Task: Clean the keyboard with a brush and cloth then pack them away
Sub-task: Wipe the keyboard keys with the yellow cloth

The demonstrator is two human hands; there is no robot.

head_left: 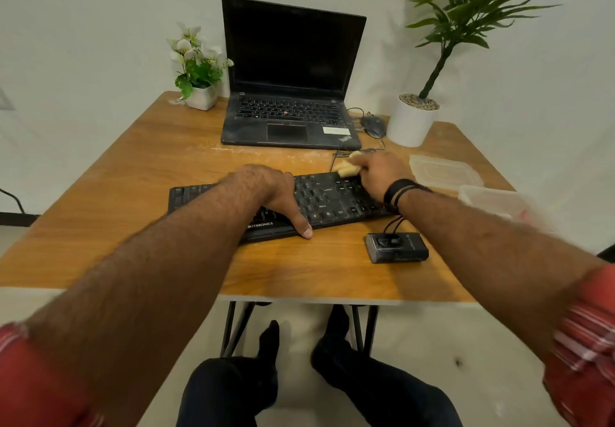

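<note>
Black plastic keyboard [332,198] lies across the middle of a wooden table [133,167], its long side roughly parallel to the near edge. The left hand [273,193] rests palm-down on the centre of the keyboard; its fingers lie over the far keys and cannot be made out singly, while the thumb [304,227] stretches toward the near edge and touches the front rim beside the printed brand name. The right hand [379,172] sits over the far right corner of the keyboard, its fingers curled round a pale yellow cloth [347,169]. The cloth bulges out from the fingertips on the hand's left side and meets the top row of keys at the far edge; most of it is hidden inside the grip. Dark bands [399,190] circle the right wrist.

Behind the keyboard stands an open laptop [289,87] with a dark screen. A small white pot of flowers [196,70] sits to its left; a mouse [372,125] and a tall plant in a white pot [412,124] sit to its right. A clear plastic lid [446,172] and a clear container [492,202] lie near the table's right edge, well apart from the cloth. A small black device [396,247] lies just in front of the keyboard's right end. No brush can be identified.
</note>
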